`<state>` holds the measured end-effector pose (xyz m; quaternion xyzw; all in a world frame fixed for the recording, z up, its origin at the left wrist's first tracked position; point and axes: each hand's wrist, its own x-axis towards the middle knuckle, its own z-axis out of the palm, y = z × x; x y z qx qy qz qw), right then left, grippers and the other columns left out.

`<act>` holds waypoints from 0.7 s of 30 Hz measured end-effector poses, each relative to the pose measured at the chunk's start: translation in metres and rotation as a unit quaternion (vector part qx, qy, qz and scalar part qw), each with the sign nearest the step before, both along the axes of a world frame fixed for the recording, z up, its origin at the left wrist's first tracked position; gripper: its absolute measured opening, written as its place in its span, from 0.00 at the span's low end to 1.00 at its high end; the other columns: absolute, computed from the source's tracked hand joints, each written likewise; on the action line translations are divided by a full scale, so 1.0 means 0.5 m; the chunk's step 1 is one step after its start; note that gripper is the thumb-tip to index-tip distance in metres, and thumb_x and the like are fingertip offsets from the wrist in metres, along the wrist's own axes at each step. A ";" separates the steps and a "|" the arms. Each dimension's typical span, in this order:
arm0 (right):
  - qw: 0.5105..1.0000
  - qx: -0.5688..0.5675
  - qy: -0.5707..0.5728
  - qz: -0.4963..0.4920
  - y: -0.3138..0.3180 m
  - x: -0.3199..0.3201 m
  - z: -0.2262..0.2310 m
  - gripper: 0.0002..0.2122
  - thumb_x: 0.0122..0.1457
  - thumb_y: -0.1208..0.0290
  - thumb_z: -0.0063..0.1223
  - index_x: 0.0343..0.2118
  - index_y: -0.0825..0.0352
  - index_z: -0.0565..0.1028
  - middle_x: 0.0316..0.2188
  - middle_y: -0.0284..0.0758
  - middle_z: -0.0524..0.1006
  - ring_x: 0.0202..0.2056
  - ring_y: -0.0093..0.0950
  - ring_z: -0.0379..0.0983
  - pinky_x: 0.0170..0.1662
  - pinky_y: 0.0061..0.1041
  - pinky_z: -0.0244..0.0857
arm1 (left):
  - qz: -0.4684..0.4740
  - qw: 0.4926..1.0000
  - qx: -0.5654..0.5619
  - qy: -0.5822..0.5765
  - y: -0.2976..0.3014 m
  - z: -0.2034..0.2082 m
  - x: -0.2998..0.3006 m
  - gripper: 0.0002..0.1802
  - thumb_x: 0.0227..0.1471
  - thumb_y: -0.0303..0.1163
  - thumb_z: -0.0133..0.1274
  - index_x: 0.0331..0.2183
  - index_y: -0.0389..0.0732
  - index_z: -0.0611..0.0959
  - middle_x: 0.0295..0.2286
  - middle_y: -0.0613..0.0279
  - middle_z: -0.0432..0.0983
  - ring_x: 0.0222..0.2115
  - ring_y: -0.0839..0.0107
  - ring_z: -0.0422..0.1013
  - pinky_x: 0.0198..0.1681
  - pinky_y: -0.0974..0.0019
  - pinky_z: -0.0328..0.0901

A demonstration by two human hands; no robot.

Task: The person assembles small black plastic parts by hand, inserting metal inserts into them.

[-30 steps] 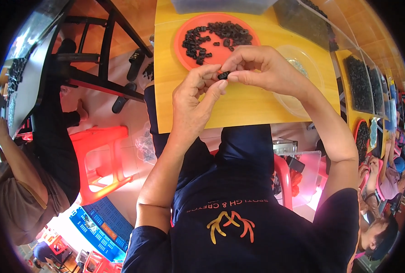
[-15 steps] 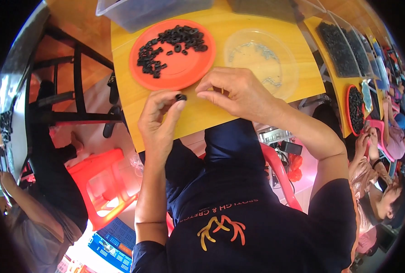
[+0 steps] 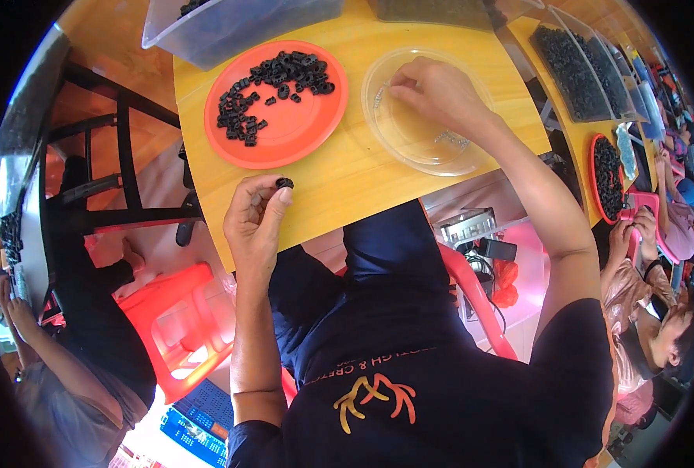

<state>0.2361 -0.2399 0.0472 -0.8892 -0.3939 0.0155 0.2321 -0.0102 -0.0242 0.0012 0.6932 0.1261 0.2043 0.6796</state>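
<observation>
Between the thumb and forefinger of my left hand [image 3: 251, 218] sits a small black ring-like part [image 3: 284, 183], held just over the near left of the yellow table [image 3: 339, 195]. My right hand [image 3: 447, 95] reaches into a clear round plastic dish [image 3: 397, 152], its thumb and fingertips pinched together near the dish's left side. Anything between those fingertips is too small to make out. Tiny silvery pieces [image 3: 450, 140] lie scattered in the dish. Beyond my left hand, an orange-red plate [image 3: 308, 136] carries a heap of small black parts [image 3: 296, 72].
A translucent bin [image 3: 241, 31] stands at the far left of the table, a greyish bin [image 3: 440, 14] at the far middle. Clear bins of black parts [image 3: 581, 74] and a red plate [image 3: 598, 195] occupy the neighbouring table at right. Co-workers sit on both sides. A red stool [image 3: 177, 324] is at left.
My right hand has gone from beside my left hand over to the clear dish, its fingers now in it. My left hand still holds the black part, slightly lower in view.
</observation>
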 end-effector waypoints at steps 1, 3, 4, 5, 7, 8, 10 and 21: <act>1.000 -0.019 -0.014 -0.013 0.012 -0.002 -0.003 0.10 0.57 0.66 0.53 0.33 0.69 0.79 0.33 0.42 0.80 0.34 0.42 0.77 0.38 0.37 0.69 | 0.002 1.000 0.002 0.001 0.002 0.000 -0.002 0.10 0.56 0.21 0.55 0.42 0.33 0.77 0.36 0.61 0.78 0.34 0.76 0.73 0.40 0.72 0.67; 0.999 -0.036 -0.028 -0.023 0.023 -0.001 -0.009 0.10 0.57 0.66 0.53 0.32 0.69 0.79 0.33 0.42 0.80 0.34 0.43 0.77 0.38 0.38 0.69 | -0.001 1.000 0.005 -0.004 0.005 0.000 -0.006 0.10 0.56 0.21 0.55 0.42 0.33 0.77 0.36 0.60 0.78 0.35 0.75 0.73 0.40 0.72 0.67; 0.998 -0.041 -0.043 -0.016 0.026 0.001 -0.013 0.10 0.57 0.66 0.53 0.31 0.69 0.78 0.32 0.42 0.80 0.34 0.43 0.77 0.37 0.39 0.69 | 0.000 1.000 0.005 -0.004 0.005 0.000 -0.007 0.10 0.56 0.21 0.55 0.42 0.33 0.77 0.36 0.60 0.78 0.35 0.75 0.73 0.40 0.72 0.67; 0.997 -0.046 -0.058 -0.009 0.029 0.002 -0.014 0.10 0.57 0.66 0.52 0.30 0.70 0.77 0.31 0.42 0.80 0.33 0.44 0.77 0.37 0.40 0.69 | 0.000 1.000 0.000 -0.011 0.003 0.001 -0.007 0.10 0.57 0.21 0.55 0.42 0.33 0.77 0.36 0.59 0.78 0.34 0.75 0.73 0.40 0.72 0.67; 0.997 -0.041 -0.061 -0.009 0.026 0.002 -0.010 0.10 0.57 0.67 0.53 0.30 0.70 0.77 0.30 0.43 0.80 0.33 0.44 0.77 0.37 0.39 0.69 | 0.004 1.000 -0.006 -0.018 -0.002 0.007 -0.007 0.10 0.57 0.21 0.54 0.43 0.33 0.77 0.37 0.58 0.78 0.34 0.74 0.73 0.39 0.72 0.67; 0.997 -0.036 -0.064 -0.012 0.022 0.002 -0.006 0.09 0.56 0.68 0.53 0.30 0.70 0.77 0.29 0.43 0.80 0.33 0.44 0.77 0.36 0.39 0.70 | -0.002 1.000 -0.022 -0.019 -0.005 0.014 -0.007 0.11 0.57 0.21 0.54 0.43 0.33 0.77 0.37 0.57 0.78 0.34 0.74 0.74 0.39 0.72 0.67; 0.999 0.009 -0.038 -0.016 0.005 0.007 0.003 0.09 0.56 0.68 0.54 0.31 0.70 0.76 0.28 0.43 0.80 0.32 0.44 0.77 0.36 0.38 0.70 | -0.003 0.999 -0.039 -0.020 -0.010 0.015 -0.006 0.11 0.58 0.21 0.54 0.43 0.33 0.76 0.37 0.56 0.78 0.33 0.73 0.74 0.38 0.72 0.68; 0.873 0.219 0.412 0.141 0.075 -0.154 0.094 0.05 0.60 0.72 0.59 0.35 0.67 0.77 0.27 0.22 0.75 0.29 0.09 0.68 0.30 0.11 0.60 | -0.024 0.997 -0.063 -0.037 -0.036 0.045 0.028 0.07 0.54 0.21 0.58 0.38 0.32 0.81 0.32 0.64 0.76 0.29 0.78 0.72 0.35 0.74 0.67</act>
